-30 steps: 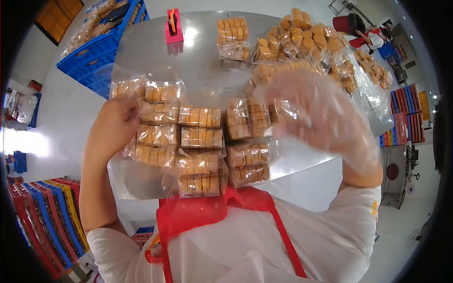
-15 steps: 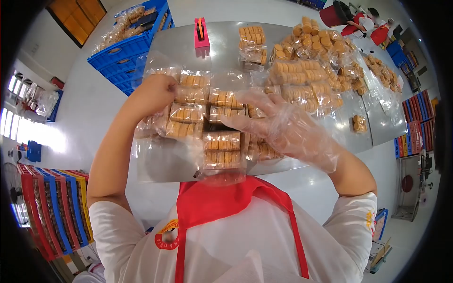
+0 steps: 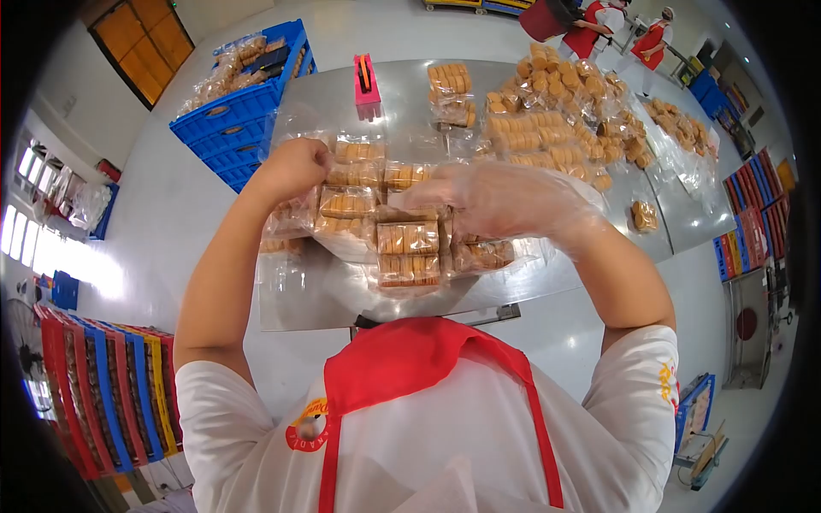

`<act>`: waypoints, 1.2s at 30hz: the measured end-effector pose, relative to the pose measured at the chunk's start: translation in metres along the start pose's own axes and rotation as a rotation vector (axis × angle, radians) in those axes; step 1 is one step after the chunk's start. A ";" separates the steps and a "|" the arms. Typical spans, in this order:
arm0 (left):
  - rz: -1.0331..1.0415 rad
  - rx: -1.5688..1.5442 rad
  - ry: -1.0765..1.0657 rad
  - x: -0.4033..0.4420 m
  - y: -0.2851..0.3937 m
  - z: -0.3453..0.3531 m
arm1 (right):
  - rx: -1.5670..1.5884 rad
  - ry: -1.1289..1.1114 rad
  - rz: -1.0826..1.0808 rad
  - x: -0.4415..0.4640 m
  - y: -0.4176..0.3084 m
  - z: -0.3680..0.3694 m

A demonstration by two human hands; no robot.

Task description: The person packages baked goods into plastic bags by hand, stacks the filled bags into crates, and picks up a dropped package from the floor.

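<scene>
Clear bags of round biscuits stand in a cluster on the metal table. My left hand, bare, is closed in a pinch at the cluster's left edge, by the upper bags; what its fingers hold is hidden. My right hand wears a clear plastic glove, slightly blurred. Its fingers stretch leftward over the cluster's right side, hiding some packs beneath. The front biscuit pack, two rows high, lies just left of and below that hand. Another pack sits under the gloved palm.
A pink tape dispenser stands at the table's far side. Loose biscuits and more packs are heaped at the far right. Blue crates stand beyond the left edge. Two people in red aprons are at the back right.
My right hand has swung up and away from my body, its fingers now more together. The front pack sits farther from the table's near edge. My left hand stays closed at the left.
</scene>
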State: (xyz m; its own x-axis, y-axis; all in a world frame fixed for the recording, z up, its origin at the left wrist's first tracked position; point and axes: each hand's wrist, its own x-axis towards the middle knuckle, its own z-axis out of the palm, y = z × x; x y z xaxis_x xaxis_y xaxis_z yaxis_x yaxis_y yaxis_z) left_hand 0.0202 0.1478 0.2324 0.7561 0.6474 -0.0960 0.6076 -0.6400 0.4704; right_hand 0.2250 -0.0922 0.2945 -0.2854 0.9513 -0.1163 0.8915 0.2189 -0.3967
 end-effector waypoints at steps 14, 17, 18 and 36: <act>-0.104 -0.100 -0.113 -0.004 0.009 -0.008 | 0.231 -0.026 -0.060 -0.021 0.002 0.003; -0.036 -0.079 -0.079 0.000 0.000 -0.004 | 0.140 -0.086 0.026 -0.025 -0.010 -0.006; -0.008 -0.065 -0.067 0.002 -0.004 -0.002 | 0.107 -0.120 0.039 -0.024 -0.012 -0.007; 0.085 -0.083 0.245 -0.007 0.007 0.021 | -0.034 0.196 0.107 0.006 0.015 0.034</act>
State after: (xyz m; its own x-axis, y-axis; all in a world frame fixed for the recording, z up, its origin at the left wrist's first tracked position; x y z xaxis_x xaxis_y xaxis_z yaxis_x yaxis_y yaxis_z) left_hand 0.0243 0.1300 0.2183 0.7159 0.6803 0.1573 0.5148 -0.6665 0.5392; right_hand 0.2246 -0.0905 0.2568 -0.1180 0.9927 0.0245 0.9251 0.1189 -0.3607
